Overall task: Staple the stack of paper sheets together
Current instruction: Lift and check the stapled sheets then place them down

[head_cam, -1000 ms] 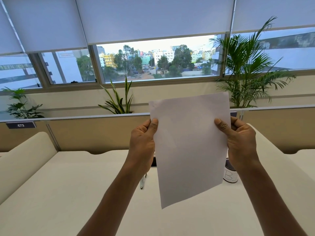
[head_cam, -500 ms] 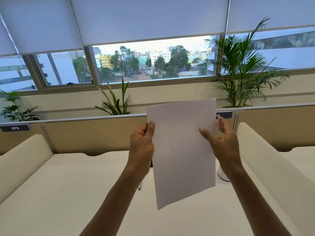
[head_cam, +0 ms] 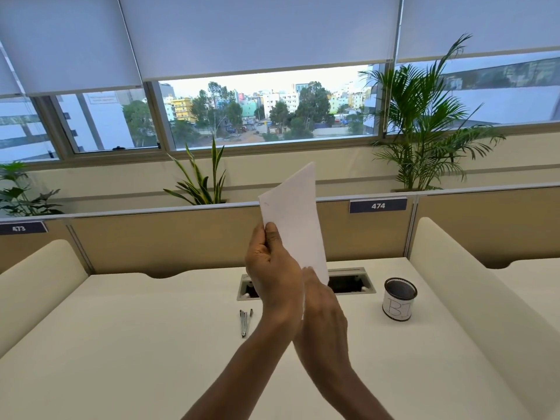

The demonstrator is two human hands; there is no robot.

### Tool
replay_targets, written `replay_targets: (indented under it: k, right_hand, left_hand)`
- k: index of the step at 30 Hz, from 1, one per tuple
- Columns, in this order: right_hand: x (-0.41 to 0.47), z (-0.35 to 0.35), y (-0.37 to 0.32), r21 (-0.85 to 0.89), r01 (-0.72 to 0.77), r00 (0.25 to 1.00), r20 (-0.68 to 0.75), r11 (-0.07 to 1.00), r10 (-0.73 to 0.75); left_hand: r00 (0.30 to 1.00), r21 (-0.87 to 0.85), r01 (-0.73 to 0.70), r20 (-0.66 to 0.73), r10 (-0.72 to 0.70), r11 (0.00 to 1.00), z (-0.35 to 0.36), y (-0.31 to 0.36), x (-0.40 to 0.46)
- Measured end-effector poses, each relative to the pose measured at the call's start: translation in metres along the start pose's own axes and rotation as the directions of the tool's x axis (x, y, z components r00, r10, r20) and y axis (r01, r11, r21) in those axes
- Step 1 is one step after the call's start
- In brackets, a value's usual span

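I hold a white stack of paper sheets [head_cam: 294,219] upright above the desk [head_cam: 145,353], turned so it looks narrow. My left hand [head_cam: 272,274] grips its left edge, thumb on the front face. Lower down, my right hand [head_cam: 324,307] lies against the stack's bottom part, partly behind my left hand; its fingers are hidden, so its grip is unclear. A small metal stapler [head_cam: 245,322] lies on the desk to the left of my forearms, apart from both hands.
A black mesh pen cup [head_cam: 398,300] stands on the desk at the right. A cable hatch [head_cam: 351,283] is set in the desk behind the paper. Cream side dividers [head_cam: 460,292] flank the desk, and a tan partition [head_cam: 181,237] closes the back.
The stack has turned from facing me to nearly edge-on. My right hand has left the stack's right edge and dropped to its bottom, beside my left wrist. The view now shows the stapler and cup.
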State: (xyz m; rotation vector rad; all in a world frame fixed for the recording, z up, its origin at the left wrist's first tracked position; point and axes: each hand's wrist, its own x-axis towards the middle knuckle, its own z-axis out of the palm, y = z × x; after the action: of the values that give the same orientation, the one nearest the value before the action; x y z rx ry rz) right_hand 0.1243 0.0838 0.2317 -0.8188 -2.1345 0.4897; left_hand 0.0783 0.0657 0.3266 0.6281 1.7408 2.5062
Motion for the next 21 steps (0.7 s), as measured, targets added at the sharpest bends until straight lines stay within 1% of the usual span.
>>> replay_targets:
  k: [2, 5, 6, 7, 9, 10, 12, 13, 15, 17, 19, 21]
  right_hand:
    - [0.005, -0.001, 0.003, -0.001, 0.042, 0.994, -0.101, 0.999, -0.042]
    - [0.012, -0.016, -0.001, 0.029, 0.048, 0.978, -0.207, 0.998, -0.041]
    - [0.015, -0.020, -0.003, 0.041, 0.046, 0.972, -0.234, 0.998, -0.035]
    - [0.017, -0.022, -0.004, 0.069, 0.047, 0.971, -0.237, 0.997, -0.029]
    - [0.021, -0.023, 0.000, 0.120, 0.041, 0.977, -0.213, 0.992, -0.015]
    - [0.023, -0.021, 0.004, 0.134, 0.038, 0.978, -0.207, 0.990, -0.010]
    - [0.025, -0.019, 0.011, 0.159, 0.041, 0.977, -0.211, 0.986, -0.007]
    - [0.025, -0.019, 0.014, 0.180, 0.042, 0.978, -0.207, 0.983, -0.004]
    - [0.026, -0.020, 0.016, 0.253, 0.030, 0.985, -0.172, 0.967, 0.014]
    - [0.028, -0.020, 0.018, 0.359, -0.014, 0.992, -0.114, 0.933, 0.059]
    - [0.030, -0.021, 0.020, 0.479, -0.080, 0.993, -0.039, 0.874, 0.113]
    - [0.032, -0.021, 0.023, 0.567, -0.134, 0.989, 0.023, 0.813, 0.147]
  left_hand:
    - [0.999, -0.013, -0.029, -0.015, 0.029, 0.999, -0.002, 0.004, -0.003]
    - [0.995, -0.053, -0.066, 0.071, 0.070, 0.996, -0.008, 0.001, -0.005]
    - [0.992, -0.040, -0.073, 0.098, 0.077, 0.996, -0.012, -0.002, -0.004]
    - [0.991, 0.008, -0.084, 0.105, 0.083, 0.996, -0.018, -0.008, -0.003]
    - [0.995, 0.116, -0.082, 0.072, 0.074, 0.990, -0.031, -0.022, 0.003]
    - [0.999, 0.152, -0.049, 0.019, 0.047, 0.987, -0.039, -0.031, 0.007]
    - [0.994, 0.213, 0.069, -0.096, -0.050, 0.975, -0.057, -0.050, 0.017]
    - [0.987, 0.244, 0.129, -0.128, -0.100, 0.961, -0.066, -0.057, 0.022]
    - [0.966, 0.265, 0.245, -0.148, -0.212, 0.933, -0.081, -0.071, 0.029]
    - [0.944, 0.274, 0.328, -0.133, -0.302, 0.904, -0.093, -0.079, 0.034]
    - [0.932, 0.292, 0.361, -0.107, -0.345, 0.886, -0.103, -0.082, 0.036]
    - [0.932, 0.310, 0.361, -0.096, -0.349, 0.880, -0.109, -0.081, 0.034]
